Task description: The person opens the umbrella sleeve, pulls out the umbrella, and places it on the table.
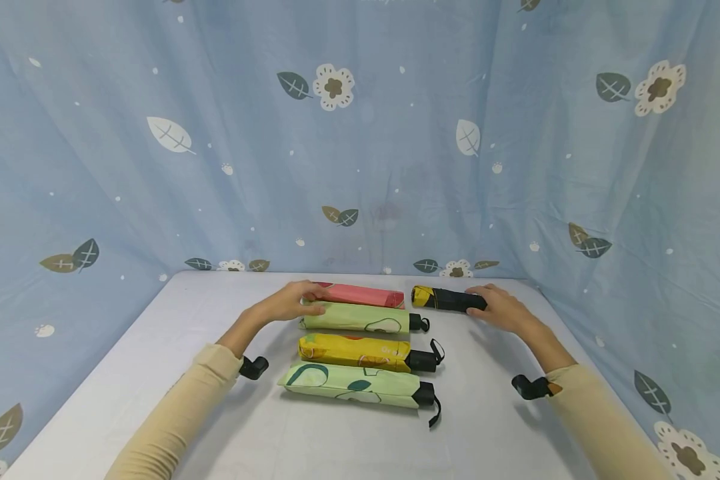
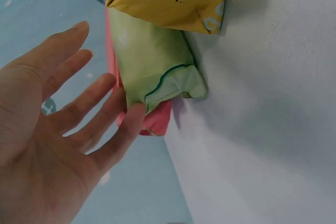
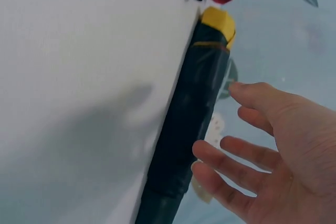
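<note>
On the worktop (image 1: 486,420) I see the front umbrella (image 1: 360,387), with the second umbrella (image 1: 351,351), third umbrella (image 1: 351,317) and rear umbrella (image 1: 363,295) lined up behind it. The side umbrella (image 1: 450,299) lies right of that last one, apart. The left grip (image 1: 291,302) is by the left ends of the back two, the right grip (image 1: 499,308) by the side umbrella's right end. A curtain (image 1: 384,153) hangs behind.

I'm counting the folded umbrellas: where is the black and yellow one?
In the head view, the black and yellow umbrella lies right of the pink umbrella, its right end by the right hand.
</note>
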Motion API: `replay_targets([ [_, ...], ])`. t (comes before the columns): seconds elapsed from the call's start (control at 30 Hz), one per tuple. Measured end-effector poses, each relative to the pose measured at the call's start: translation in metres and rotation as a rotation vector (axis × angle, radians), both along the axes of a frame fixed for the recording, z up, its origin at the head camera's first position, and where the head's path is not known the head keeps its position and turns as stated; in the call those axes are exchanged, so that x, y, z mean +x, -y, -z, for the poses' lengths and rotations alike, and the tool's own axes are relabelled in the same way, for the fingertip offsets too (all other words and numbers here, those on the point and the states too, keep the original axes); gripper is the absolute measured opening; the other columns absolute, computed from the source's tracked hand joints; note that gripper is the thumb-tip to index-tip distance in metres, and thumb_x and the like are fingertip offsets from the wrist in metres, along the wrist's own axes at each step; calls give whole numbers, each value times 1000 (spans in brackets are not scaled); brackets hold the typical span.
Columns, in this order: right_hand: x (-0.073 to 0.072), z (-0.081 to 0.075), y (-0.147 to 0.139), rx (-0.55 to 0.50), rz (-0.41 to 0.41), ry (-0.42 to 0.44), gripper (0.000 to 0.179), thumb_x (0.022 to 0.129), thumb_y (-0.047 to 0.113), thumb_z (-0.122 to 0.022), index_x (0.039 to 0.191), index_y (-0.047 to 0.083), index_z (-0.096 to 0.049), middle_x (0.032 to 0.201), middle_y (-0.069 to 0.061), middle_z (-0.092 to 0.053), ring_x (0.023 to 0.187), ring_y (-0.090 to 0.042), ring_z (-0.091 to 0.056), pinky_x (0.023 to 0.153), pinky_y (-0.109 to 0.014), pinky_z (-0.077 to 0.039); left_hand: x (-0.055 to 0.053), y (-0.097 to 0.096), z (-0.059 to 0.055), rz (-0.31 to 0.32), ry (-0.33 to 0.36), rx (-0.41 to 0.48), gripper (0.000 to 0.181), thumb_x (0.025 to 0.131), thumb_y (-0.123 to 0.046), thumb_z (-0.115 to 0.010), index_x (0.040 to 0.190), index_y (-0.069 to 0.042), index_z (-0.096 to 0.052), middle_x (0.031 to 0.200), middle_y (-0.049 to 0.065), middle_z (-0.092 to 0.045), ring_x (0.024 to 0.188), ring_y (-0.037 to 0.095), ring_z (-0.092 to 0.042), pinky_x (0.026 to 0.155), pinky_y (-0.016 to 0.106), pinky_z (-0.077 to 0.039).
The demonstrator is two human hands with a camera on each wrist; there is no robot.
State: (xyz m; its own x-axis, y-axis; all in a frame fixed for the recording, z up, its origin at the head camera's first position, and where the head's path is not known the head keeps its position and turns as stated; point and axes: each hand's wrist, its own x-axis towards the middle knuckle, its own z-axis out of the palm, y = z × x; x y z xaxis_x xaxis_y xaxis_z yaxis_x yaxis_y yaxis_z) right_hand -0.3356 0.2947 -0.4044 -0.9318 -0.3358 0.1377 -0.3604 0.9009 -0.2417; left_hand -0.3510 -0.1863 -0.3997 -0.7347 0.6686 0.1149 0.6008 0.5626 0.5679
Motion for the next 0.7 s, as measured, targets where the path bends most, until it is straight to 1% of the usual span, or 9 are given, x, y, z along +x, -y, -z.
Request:
replay_targets([
  [0.07,0,1,5,-10,-27,-3,49,91,25,-69,134,4,-57,131,-28,-57,113,-44,-58,90,-61,-48,0,0,1,-4,0,-4,41,95,-21,-66,131,-3,-59,124,16,-63,114,33,-60,96,53,-49],
  [0.17,-1,1,11,-19,-70,10,48,92,24,-69,134,3,-57,127,-27,-60,97,-35,-65,84,-54,-52,-1,-1,4,-11,1,-21,42,95,-23,-66,131,-3,-60,124,15,-64,114,33,-60,97,51,-49],
  [0.23,-2,2,15,-32,-92,32,48,92,24,-68,134,4,-57,126,-27,-61,88,-28,-67,79,-48,-54,-1,-2,5,-14,5,-34,41,95,-23,-66,130,-4,-60,124,14,-64,115,33,-60,98,50,-50],
  [0.3,-2,3,18,-52,-116,51,47,93,23,-67,135,4,-57,125,-26,-61,84,-23,-67,76,-44,-55,-1,-3,6,-15,1,-48,40,94,-24,-67,129,-5,-61,125,13,-65,115,33,-61,98,49,-50],
  [0.4,-2,5,25,-99,-152,79,46,94,21,-66,134,3,-57,124,-26,-62,87,-24,-68,76,-42,-55,-1,-4,6,-20,-1,-63,39,94,-24,-67,128,-8,-62,125,11,-65,116,32,-61,97,48,-51],
  [0.5,-2,7,31,-143,-188,102,45,94,20,-66,134,1,-57,123,-26,-62,93,-29,-68,78,-42,-55,-1,-5,8,-27,0,-76,39,93,-25,-68,128,-10,-62,124,10,-66,115,30,-61,96,47,-51],
  [0.6,-2,10,37,-178,-210,130,45,94,22,-66,134,2,-57,124,-25,-62,101,-33,-67,83,-44,-56,-1,-5,9,-29,5,-87,40,93,-26,-69,128,-11,-63,124,9,-66,115,30,-61,95,47,-51],
  [0.7,-2,13,42,-201,-245,139,46,95,22,-66,134,1,-56,126,-24,-61,108,-37,-64,86,-45,-56,-1,-4,9,-29,7,-91,41,92,-26,-70,129,-10,-62,126,9,-66,116,31,-61,96,47,-51],
])
